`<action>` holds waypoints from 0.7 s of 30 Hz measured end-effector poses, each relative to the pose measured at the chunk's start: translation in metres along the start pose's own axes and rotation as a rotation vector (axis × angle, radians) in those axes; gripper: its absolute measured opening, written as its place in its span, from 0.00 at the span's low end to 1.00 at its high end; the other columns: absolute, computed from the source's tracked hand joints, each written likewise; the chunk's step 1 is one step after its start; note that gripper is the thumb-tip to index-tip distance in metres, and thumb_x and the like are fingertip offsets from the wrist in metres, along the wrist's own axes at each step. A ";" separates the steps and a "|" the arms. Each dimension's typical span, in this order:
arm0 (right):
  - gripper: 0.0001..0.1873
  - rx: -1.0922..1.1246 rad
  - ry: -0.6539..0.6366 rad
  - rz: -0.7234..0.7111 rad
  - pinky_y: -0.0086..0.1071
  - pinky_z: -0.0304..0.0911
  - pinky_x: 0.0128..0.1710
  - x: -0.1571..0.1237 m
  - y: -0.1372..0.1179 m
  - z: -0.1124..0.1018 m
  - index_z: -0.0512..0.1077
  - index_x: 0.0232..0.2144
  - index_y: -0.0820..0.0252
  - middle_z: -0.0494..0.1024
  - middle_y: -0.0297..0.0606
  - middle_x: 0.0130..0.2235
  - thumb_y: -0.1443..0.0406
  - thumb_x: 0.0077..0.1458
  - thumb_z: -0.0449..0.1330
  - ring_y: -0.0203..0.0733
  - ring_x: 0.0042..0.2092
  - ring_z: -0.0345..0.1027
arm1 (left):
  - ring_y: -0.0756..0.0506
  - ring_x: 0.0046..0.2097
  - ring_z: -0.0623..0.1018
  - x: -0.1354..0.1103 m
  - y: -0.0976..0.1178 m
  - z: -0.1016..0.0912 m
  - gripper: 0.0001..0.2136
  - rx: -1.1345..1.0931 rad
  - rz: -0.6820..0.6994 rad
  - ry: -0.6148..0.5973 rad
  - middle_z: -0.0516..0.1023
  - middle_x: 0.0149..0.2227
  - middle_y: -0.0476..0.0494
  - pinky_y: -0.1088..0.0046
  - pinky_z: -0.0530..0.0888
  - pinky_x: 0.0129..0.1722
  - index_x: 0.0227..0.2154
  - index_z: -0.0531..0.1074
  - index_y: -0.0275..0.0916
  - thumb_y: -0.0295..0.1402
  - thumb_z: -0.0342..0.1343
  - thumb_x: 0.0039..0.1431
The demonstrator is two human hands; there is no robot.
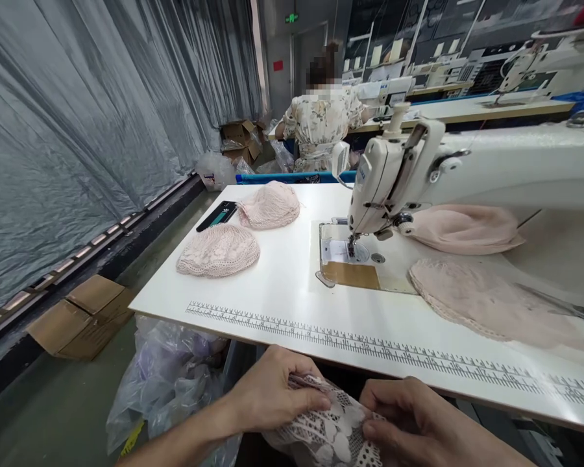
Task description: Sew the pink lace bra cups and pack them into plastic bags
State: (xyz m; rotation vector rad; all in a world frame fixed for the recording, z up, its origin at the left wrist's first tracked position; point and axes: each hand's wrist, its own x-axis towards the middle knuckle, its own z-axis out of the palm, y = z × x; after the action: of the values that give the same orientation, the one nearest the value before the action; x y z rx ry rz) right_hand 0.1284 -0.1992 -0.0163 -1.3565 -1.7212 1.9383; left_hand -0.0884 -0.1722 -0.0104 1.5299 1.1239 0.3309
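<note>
Lace point(324, 428) in grip of left hand point(267, 392) and right hand point(413, 418) — tabletop point(282, 275) edge nearby, wide stretch beyond

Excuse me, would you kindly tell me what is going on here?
The person's left hand and right hand both hold patterned lace by the near edge of the white table. Two pale pink lace pieces lie left of the sewing machine; more pale pink fabric lies right of its presser foot.

Lace point(328, 425) before the table point(282, 292); sewing machine point(486, 165) on its right; cups point(218, 250) left.
</note>
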 end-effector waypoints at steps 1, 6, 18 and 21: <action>0.12 0.028 0.014 -0.027 0.25 0.54 0.25 0.004 -0.007 -0.002 0.66 0.26 0.61 0.68 0.30 0.22 0.58 0.53 0.56 0.32 0.26 0.61 | 0.50 0.29 0.73 0.004 0.012 -0.013 0.07 0.070 0.029 -0.018 0.76 0.25 0.49 0.82 0.65 0.27 0.28 0.77 0.33 0.33 0.61 0.48; 0.14 -0.135 0.127 -0.203 0.24 0.53 0.19 0.046 -0.037 -0.035 0.59 0.24 0.56 0.74 0.31 0.22 0.56 0.56 0.48 0.32 0.19 0.65 | 0.53 0.25 0.68 0.062 0.083 -0.084 0.09 0.546 0.113 -0.093 0.71 0.22 0.54 0.82 0.58 0.21 0.27 0.75 0.34 0.34 0.63 0.46; 0.20 -1.123 0.612 -0.743 0.25 0.68 0.38 0.056 -0.003 -0.136 0.63 0.51 0.53 0.75 0.37 0.48 0.71 0.58 0.45 0.36 0.44 0.72 | 0.51 0.30 0.71 0.211 0.101 -0.092 0.11 0.800 0.044 -0.259 0.71 0.22 0.56 0.80 0.62 0.26 0.28 0.75 0.36 0.30 0.68 0.39; 0.18 -1.371 0.627 -0.896 0.27 0.69 0.37 0.067 -0.008 -0.139 0.67 0.49 0.56 0.76 0.37 0.48 0.67 0.63 0.42 0.36 0.43 0.73 | 0.51 0.29 0.71 0.221 0.104 -0.090 0.12 0.846 0.017 -0.301 0.71 0.22 0.56 0.81 0.63 0.25 0.28 0.75 0.37 0.31 0.69 0.39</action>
State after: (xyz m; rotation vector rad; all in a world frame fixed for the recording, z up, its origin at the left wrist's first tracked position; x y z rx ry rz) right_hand 0.1899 -0.0585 -0.0259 -0.8639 -2.5603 -0.2760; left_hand 0.0054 0.0677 0.0289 2.2256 1.0552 -0.4193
